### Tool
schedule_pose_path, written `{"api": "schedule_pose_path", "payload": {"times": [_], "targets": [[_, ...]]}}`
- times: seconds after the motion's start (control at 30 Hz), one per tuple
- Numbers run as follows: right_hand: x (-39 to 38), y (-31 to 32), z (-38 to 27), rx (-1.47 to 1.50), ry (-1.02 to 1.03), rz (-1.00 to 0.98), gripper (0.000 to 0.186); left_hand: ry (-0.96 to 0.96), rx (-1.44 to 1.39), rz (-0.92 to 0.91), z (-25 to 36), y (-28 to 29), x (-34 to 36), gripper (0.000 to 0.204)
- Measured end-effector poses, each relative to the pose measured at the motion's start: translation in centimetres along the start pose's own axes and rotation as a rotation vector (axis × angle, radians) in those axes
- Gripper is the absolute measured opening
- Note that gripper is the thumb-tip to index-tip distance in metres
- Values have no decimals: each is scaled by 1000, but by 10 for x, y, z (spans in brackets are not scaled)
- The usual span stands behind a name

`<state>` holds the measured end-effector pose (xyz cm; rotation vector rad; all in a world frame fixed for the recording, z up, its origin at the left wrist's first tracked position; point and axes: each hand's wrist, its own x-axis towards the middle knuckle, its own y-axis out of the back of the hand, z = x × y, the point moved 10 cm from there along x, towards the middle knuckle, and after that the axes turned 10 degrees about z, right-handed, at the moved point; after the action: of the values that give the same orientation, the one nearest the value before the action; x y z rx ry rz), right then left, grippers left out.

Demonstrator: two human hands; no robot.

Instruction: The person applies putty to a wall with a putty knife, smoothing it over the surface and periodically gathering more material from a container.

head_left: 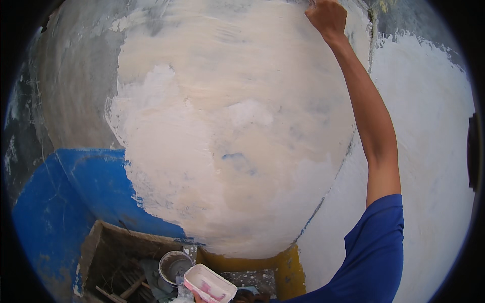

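Note:
High on the wall, my right hand (328, 20) is closed at the upper edge of the head view, with the arm stretched up. What it grips is cut off by the edge and cannot be made out. Below, my left hand (197, 298) shows only in part, closed on the side of a rectangular plastic tub (193, 287). Pale paste smears the tub's inside, with pink showing through. The wall (202, 121) in front of me carries an uneven cream-white coat, with grey patches near the top and a small blue spot lower down.
Bare grey plaster (81, 91) and blue paint (96, 177) border the coat on the left. A white side wall (419, 151) meets it at a corner on the right. Below stand a round bucket (163, 267), a recess with wood scraps (132, 288) and a yellow-painted edge (290, 270).

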<state>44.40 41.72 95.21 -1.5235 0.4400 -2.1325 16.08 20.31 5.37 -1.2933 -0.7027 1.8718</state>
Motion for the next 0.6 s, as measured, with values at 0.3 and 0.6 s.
{"api": "schedule_pose_path", "payload": {"times": [0.3,0.6], "targets": [[11,48,-31,204,104,160,8,-5,-19,-8,7,9,-6,75],[-22,10,-107,222,329,-78,31,-56,-14,-29,9,25,7,75]]}}
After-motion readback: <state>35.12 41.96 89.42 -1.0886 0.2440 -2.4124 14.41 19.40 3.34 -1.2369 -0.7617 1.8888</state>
